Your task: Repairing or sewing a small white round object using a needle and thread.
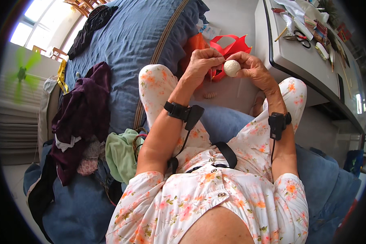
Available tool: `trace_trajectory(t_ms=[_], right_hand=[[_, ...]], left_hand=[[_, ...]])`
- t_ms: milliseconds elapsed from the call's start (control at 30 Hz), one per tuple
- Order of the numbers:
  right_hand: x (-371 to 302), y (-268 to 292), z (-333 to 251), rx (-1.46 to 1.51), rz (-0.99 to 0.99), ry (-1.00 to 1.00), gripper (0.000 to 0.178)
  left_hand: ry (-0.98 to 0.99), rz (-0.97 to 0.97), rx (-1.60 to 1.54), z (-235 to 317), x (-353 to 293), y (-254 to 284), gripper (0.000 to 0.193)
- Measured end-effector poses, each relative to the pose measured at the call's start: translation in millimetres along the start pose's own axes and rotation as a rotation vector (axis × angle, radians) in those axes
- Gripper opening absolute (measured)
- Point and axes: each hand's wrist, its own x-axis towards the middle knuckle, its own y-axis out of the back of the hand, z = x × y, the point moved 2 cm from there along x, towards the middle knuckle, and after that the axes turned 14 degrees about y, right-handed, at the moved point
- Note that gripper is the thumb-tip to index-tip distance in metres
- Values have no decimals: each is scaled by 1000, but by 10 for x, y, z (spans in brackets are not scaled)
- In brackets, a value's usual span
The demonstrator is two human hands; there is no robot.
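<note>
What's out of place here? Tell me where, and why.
Mostly loose clothing on the left: a dark purple garment lies crumpled at the edge of the blue cover, and a light green cloth is bunched nearer the person. Neither is folded. The pale ball in the right hand shows no visible damage.

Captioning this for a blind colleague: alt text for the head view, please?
A person's right hand holds a round, cream-coloured textured ball; the left hand pinches close beside it. Rumpled blue fabric lies to the left.
</note>
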Motion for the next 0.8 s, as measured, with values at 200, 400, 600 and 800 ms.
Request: trace_trajectory(t_ms=[200,400,600,800], right_hand=[[5,130,48,250,91,197,53],[74,215,0,530,296,339,50],[36,471,169,630,493,405,41],[38,376,250,-71,516,213,27]], left_hand=[[58,-68,-116,-70,31,-38,13],[143,-157,-165,23,-47,-107,20],[199,-180,-95,5,-69,-164,19],[127,-243,-108,15,-92,-150,10]])
